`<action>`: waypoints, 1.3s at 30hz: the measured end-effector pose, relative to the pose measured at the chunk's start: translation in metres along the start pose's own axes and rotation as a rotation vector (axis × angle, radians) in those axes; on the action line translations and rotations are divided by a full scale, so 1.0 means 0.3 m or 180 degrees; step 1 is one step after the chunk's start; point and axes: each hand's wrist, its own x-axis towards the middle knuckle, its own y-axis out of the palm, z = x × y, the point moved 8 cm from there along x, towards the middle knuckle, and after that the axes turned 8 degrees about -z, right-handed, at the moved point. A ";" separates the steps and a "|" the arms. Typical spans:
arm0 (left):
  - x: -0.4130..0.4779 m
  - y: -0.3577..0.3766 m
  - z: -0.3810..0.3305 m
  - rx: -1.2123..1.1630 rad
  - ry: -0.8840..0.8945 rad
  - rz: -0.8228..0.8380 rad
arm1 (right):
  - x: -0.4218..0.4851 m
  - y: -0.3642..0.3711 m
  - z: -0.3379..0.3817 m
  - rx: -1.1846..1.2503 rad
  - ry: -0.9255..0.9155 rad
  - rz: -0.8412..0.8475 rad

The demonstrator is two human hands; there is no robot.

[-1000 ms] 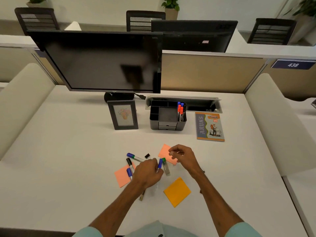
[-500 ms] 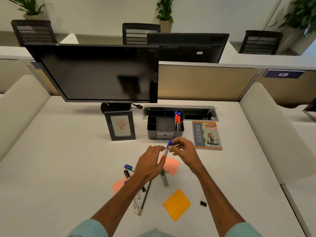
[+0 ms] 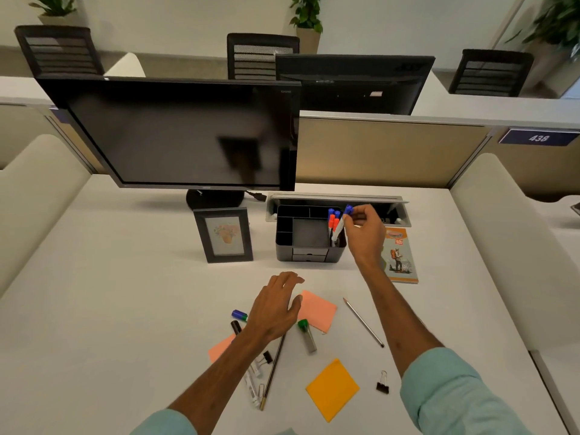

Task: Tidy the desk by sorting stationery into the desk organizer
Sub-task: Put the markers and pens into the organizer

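Left hand (image 3: 276, 306) hovers over the white bench (image 3: 125, 309) in front of the black plastic desk organizer (image 3: 284, 243), fingers loose and holding nothing. Right hand (image 3: 365, 235) pinches the blue-capped white marker (image 3: 340, 227) near its cap, tip inside the organizer's right-hand slot. Light, stiff and smooth, I'd say, so a high pinch suits it.

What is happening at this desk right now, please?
A person is tidying the desk. The right hand pinches a blue-capped marker at the right compartment of the black organizer, where other markers already stand. The left hand is open, over the things not yet sorted: a green-capped marker, two pencils, sticky notes and binder clips.
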 end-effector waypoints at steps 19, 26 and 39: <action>-0.054 -0.084 0.205 0.0117 -0.0496 -0.0236 | -0.103 0.067 -0.132 -0.0323 0.0077 -0.0117; -0.134 -0.144 0.316 0.0214 -0.0785 -0.0281 | -0.316 0.028 -0.135 -0.0223 -0.0054 0.0199; -0.247 -0.113 0.405 0.0614 -0.0768 0.0272 | -0.576 0.102 -0.189 -0.0343 0.0136 0.0883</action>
